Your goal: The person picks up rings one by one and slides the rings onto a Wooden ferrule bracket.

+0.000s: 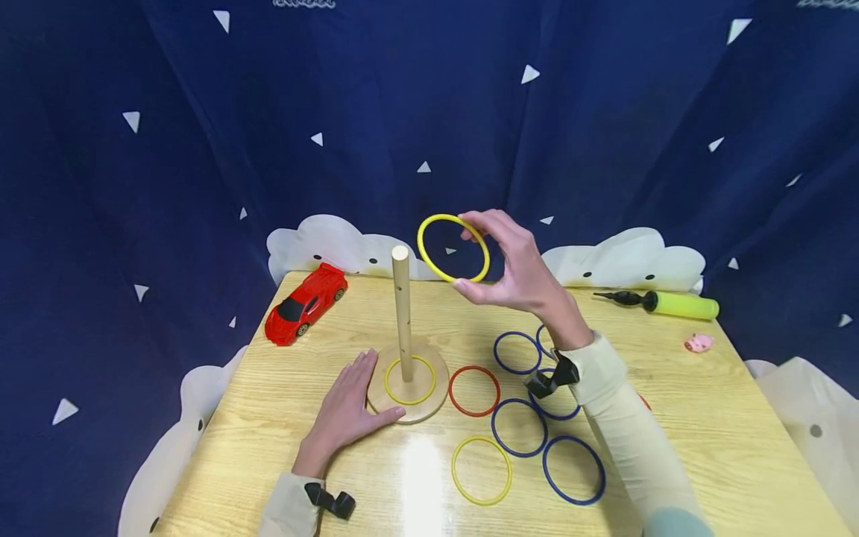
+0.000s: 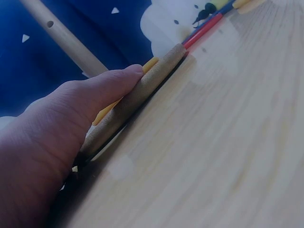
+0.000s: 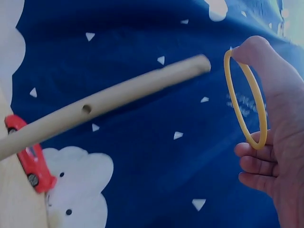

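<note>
High above the table, my right hand (image 1: 513,257) pinches a yellow ring (image 1: 439,217) between thumb and fingers. The ring is tilted, up and to the right of the wooden peg's (image 1: 403,313) top, and apart from it in the right wrist view. The peg stands upright on a round wooden base (image 1: 442,377). Another yellow ring (image 1: 411,405) lies on that base, around the peg. My left hand (image 1: 349,403) rests at the left edge of the base, fingers extended; in the left wrist view its thumb (image 2: 116,84) lies over the rim.
Right of the base lie a red ring (image 1: 474,415), a yellow ring (image 1: 480,504) and several blue rings (image 1: 520,455), some partly behind my right arm. A red toy car (image 1: 305,306) sits back left. A green pump (image 1: 684,305) and pink pig figure (image 1: 699,343) lie back right.
</note>
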The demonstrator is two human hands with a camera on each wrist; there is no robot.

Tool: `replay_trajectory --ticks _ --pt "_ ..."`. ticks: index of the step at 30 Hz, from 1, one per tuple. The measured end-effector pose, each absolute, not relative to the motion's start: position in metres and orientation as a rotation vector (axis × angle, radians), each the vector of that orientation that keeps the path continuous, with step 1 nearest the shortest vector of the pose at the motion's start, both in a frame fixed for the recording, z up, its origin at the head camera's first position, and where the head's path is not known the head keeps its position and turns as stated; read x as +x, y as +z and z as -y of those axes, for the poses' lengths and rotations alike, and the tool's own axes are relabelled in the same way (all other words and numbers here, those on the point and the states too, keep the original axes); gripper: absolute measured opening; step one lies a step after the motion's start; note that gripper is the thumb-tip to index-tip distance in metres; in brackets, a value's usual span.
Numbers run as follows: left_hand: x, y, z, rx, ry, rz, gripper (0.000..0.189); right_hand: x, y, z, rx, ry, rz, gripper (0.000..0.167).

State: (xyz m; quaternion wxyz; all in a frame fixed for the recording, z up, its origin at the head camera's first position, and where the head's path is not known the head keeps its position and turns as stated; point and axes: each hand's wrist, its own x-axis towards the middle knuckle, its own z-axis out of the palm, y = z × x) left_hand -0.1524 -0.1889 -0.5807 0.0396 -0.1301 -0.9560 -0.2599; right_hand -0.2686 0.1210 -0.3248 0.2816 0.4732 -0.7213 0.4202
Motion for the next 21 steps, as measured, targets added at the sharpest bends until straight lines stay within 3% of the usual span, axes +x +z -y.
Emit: replay_trajectory --ticks 10,21 --pt "-0.153 -0.579 0.189 -0.393 -0.806 2.934 0.124 -0.268 -0.298 -0.100 1.362 1.035 1.949 0.080" --pt "-0.153 -0.580 0.188 -0.400 -0.801 2.933 0.125 -0.264 -0.307 -0.087 1.396 0.969 2.052 0.081"
